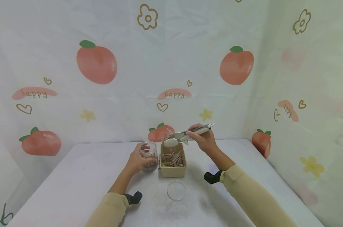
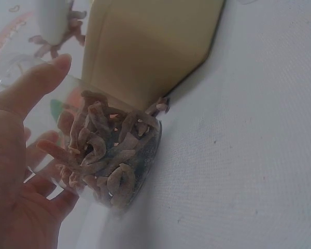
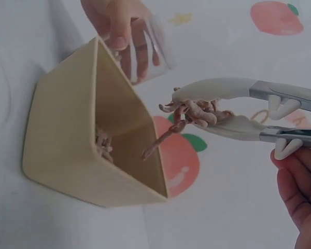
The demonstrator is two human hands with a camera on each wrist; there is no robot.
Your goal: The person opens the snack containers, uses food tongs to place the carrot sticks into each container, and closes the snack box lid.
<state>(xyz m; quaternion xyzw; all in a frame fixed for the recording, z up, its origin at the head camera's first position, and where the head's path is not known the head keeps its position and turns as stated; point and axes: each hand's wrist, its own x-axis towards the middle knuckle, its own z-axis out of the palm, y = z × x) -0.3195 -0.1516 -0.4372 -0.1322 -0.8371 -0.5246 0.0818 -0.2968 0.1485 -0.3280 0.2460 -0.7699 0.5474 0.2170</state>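
My left hand [image 1: 141, 159] is wrapped round a clear jar [image 1: 149, 150] beside the box. Brownish dried strips [image 2: 106, 150] fill its lower part, as the left wrist view shows. In my right hand [image 1: 203, 138] I grip tongs [image 1: 192, 132] with white scalloped tips and metal arms. A clump of the same strips [image 3: 194, 112] is pinched between those tips, one strip dangling, above the open top of a beige box [image 1: 173, 172]. More strips [image 1: 174, 159] lie inside the box.
A round clear lid [image 1: 176, 191] lies flat on the white table [image 1: 97, 157] in front of the box. One loose strip [image 2: 159, 106] pokes out between jar and box. A patterned curtain [image 1: 126, 78] hangs behind and at the right.
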